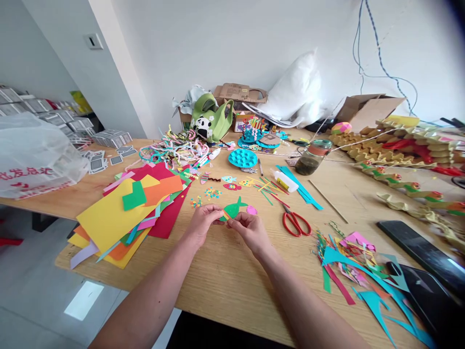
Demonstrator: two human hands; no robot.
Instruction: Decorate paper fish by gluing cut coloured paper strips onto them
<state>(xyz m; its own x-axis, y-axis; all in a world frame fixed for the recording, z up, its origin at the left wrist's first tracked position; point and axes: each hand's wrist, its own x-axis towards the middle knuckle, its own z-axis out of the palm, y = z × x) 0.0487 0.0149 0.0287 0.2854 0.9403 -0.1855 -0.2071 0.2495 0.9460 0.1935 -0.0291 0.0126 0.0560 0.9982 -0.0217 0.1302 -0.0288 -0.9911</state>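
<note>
Head: left fingers [213, 209] and right fingers [242, 221] pinch a green fish [233, 209]; jar [317, 148] holds dark contents [305, 166].

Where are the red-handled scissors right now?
In the head view, the red-handled scissors lie on the table to the right of the right hand, between the glue bottle and the paper scraps.
</note>
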